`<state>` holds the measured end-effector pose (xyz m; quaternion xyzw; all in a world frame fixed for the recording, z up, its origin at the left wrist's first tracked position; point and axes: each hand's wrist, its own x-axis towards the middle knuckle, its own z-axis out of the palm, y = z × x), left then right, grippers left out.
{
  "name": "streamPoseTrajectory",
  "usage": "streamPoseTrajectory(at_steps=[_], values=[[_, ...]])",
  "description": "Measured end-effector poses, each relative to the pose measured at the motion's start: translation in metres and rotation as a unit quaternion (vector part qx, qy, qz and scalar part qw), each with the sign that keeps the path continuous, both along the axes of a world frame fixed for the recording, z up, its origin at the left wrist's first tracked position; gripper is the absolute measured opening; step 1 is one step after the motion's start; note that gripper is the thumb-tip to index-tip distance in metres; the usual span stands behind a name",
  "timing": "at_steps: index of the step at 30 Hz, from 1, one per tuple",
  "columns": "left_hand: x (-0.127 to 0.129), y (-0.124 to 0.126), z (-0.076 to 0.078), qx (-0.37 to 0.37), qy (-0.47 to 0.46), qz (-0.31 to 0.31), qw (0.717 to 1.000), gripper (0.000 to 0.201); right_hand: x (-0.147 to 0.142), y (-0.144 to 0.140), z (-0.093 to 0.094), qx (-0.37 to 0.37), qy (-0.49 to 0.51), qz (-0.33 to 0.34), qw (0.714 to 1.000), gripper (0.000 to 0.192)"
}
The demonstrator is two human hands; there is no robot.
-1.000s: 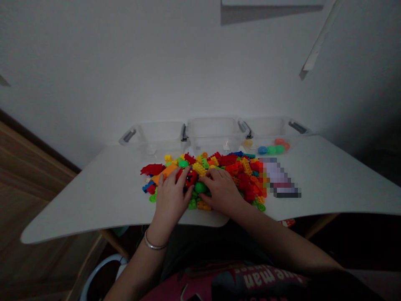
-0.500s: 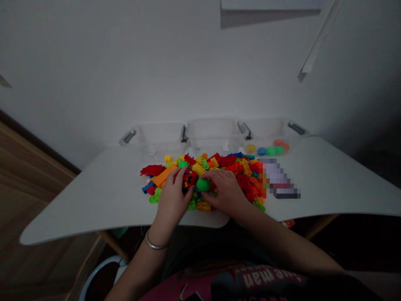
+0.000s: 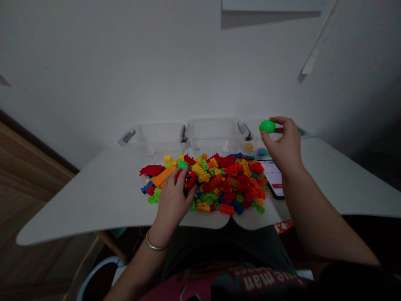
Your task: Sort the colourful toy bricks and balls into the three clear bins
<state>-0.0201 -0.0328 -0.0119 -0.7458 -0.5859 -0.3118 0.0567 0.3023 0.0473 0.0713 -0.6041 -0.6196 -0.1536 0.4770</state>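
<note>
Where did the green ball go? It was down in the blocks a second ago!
The right hand picked the green ball out of the pile of blocks and lifted it up and to the right, over the right-hand clear bin. It pinches the ball in its fingers. The left hand stayed on the pile, by the red round piece. The bins and table did not move.

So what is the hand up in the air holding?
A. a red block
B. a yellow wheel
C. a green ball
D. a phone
C: the right hand pinches a green ball in its fingers, raised above the clear boxes, while the left hand rests on the pile of blocks.
</note>
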Motion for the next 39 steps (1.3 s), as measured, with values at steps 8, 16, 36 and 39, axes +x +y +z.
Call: streamPoseTrajectory(at_steps=[8, 16, 36, 39], values=[[0.004, 0.003, -0.001, 0.01, -0.025, 0.015, 1.0, 0.057, 0.028, 0.05, -0.027, -0.087, 0.033, -0.096, 0.991, 0.039], [0.002, 0.004, -0.002, 0.013, -0.069, 0.003, 0.998, 0.059, 0.028, 0.057, -0.038, -0.184, 0.001, -0.155, 0.971, 0.04], [0.023, 0.005, 0.026, -0.233, -0.551, -0.168, 0.784, 0.064, -0.062, -0.04, -0.027, -0.007, 0.036, 0.204, 0.978, 0.033], [0.029, 0.004, 0.034, -0.261, -0.613, -0.164, 0.728, 0.063, -0.086, -0.054, -0.034, -0.071, 0.044, 0.341, 0.936, 0.046]])
